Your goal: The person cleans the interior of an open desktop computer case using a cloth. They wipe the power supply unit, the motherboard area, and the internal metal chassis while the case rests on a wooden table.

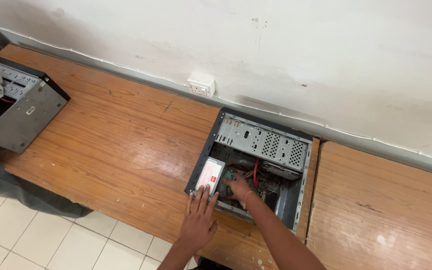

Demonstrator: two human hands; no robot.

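- Tabletop (126, 145): brown wood with visible grain, varnished, glossy where light falls, scratched in places.
- Case (268, 145): bare grey sheet metal, matt, perforated panels; black frame edge.
- Box (209, 175) inside the case: smooth pale surface with a paper label.
- Far-left case (23, 117): dull grey metal.
- Wall (276, 50): matt white paint, stained.
- Socket (201, 85): white plastic.
- Floor (51, 240): smooth pale tiles.
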